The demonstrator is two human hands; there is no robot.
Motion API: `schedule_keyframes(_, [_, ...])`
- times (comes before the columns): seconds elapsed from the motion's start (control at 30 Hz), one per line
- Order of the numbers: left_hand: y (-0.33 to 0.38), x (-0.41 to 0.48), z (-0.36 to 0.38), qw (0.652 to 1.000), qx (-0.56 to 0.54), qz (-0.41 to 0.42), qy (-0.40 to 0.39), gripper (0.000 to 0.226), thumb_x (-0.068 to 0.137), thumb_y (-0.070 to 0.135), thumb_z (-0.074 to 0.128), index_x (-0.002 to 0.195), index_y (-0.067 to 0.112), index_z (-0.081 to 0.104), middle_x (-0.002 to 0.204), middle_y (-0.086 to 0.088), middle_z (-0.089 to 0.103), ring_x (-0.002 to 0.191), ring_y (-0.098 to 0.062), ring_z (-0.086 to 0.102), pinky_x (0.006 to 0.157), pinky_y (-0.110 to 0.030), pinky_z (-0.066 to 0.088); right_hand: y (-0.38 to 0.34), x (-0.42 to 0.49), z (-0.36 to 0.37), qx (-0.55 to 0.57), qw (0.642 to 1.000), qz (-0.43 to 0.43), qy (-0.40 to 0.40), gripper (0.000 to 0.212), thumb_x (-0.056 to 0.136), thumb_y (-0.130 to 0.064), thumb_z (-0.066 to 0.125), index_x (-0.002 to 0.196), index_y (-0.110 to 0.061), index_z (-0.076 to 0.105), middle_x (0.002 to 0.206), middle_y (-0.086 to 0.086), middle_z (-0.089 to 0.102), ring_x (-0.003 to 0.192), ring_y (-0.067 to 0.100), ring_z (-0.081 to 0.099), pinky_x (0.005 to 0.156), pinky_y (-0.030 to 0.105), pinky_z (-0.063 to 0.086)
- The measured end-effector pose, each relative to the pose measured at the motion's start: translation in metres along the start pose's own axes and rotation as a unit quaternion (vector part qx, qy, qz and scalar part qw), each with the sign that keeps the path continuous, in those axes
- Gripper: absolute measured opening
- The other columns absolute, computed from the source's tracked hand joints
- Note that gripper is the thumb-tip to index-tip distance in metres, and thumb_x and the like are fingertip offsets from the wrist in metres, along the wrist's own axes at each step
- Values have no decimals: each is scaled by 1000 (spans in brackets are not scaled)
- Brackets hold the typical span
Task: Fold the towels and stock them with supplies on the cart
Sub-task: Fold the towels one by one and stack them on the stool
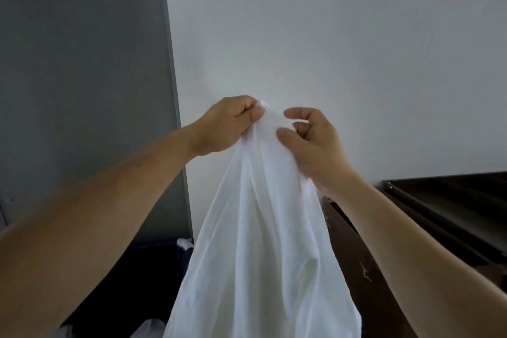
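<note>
Both arms stretched out and raised, hands close together in front of the wall (329, 35). My left hand (225, 126) pinches the towel's (260, 228) top edge; my right hand (312, 143) grips it just beside. The towel hangs straight down below them, beside the dark counter (452, 206).

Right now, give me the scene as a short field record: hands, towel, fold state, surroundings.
left hand: pinches the towel's top edge
right hand: thumb and curled fingers grip the towel close beside the left hand
towel: white, held up, hanging in loose creases
fold state: not yet folded
right side: dark wooden furniture
lower left: dark container with white cloth in it
backdrop: white wall, grey panel
</note>
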State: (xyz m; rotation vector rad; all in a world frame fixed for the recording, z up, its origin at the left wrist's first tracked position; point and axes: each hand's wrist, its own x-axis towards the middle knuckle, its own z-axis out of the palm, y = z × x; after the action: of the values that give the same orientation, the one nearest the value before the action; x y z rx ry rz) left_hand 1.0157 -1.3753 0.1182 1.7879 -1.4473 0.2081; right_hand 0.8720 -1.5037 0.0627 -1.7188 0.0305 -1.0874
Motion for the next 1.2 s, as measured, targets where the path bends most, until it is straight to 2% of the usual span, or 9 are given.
schedule_keyframes(0.1, [-6, 4, 2, 997, 75, 3, 31, 40, 105, 30, 45, 81, -2, 48, 69, 1, 47, 58, -4, 39, 54, -15, 34, 11, -12, 3, -125, 992, 3, -18, 34, 81, -27, 75, 106, -43, 57, 77, -10, 62, 59, 5, 54, 57, 17, 43])
schedule_keyframes(0.2, [-16, -1, 13, 996, 81, -9, 25, 43, 105, 27, 45, 83, -10, 49, 71, -6, 46, 62, -11, 39, 58, -24, 34, 24, -24, 4, -162, 982, 91, -34, 26, 81, -28, 80, 98, -32, 61, 84, -2, 69, 66, 12, 63, 59, 24, 51])
schedule_keyframes(0.3, [-5, 10, 14, 992, 28, 8, 121, 39, 105, 28, 47, 86, -4, 56, 73, -4, 52, 60, -5, 42, 56, -24, 39, 10, -5, -2, -144, 989, 29, 22, 22, 76, -33, 83, 68, -27, 63, 62, -13, 62, 51, 5, 53, 52, 22, 45])
schedule_keyframes(0.43, [-3, 22, 10, 987, -9, -1, 159, 35, 105, 29, 44, 82, 4, 53, 66, 6, 45, 50, 0, 38, 47, -13, 35, 11, -5, -4, -256, 966, 9, -46, 33, 81, -41, 75, 54, -28, 61, 46, -17, 52, 44, 1, 48, 45, 14, 37])
schedule_keyframes(0.53, [-22, 15, 19, 989, -57, -56, 124, 35, 105, 28, 44, 83, 1, 50, 69, 4, 42, 61, -9, 39, 53, -22, 38, 50, -33, -7, -358, 923, 101, -98, 31, 83, -37, 68, 60, -21, 54, 58, -9, 56, 57, 10, 53, 56, 28, 45])
schedule_keyframes(0.67, [-30, 11, 30, 977, -120, -92, 151, 26, 104, 26, 42, 82, 13, 48, 69, 1, 35, 68, -19, 34, 59, -33, 33, 85, -60, -8, -401, 902, 121, -106, 34, 76, -35, 58, 52, -18, 40, 49, -6, 43, 47, 14, 41, 46, 28, 33])
schedule_keyframes(0.8, [-31, 13, 23, 972, -71, -88, 206, 33, 105, 29, 40, 75, 14, 39, 66, 6, 35, 59, -10, 33, 52, -23, 32, 101, -69, -17, -340, 914, 183, -125, 45, 77, -28, 63, 39, -17, 41, 36, -9, 33, 41, 11, 32, 44, 25, 25])
schedule_keyframes(0.93, [-47, 7, 16, 976, -30, -72, 203, 40, 105, 30, 41, 85, -3, 51, 71, 0, 43, 65, -12, 40, 57, -29, 38, 111, -71, -39, -265, 930, 220, -125, 47, 86, -31, 75, 45, -20, 55, 42, -11, 43, 39, 3, 37, 44, 17, 33])
schedule_keyframes(1.2, [-71, 2, 9, 979, 16, -72, 189, 40, 104, 32, 45, 89, -2, 57, 71, -1, 49, 59, -10, 42, 47, -12, 35, 137, -86, -59, -171, 937, 286, -108, 25, 90, -34, 73, 71, -19, 79, 79, 4, 76, 80, 28, 72, 84, 40, 59])
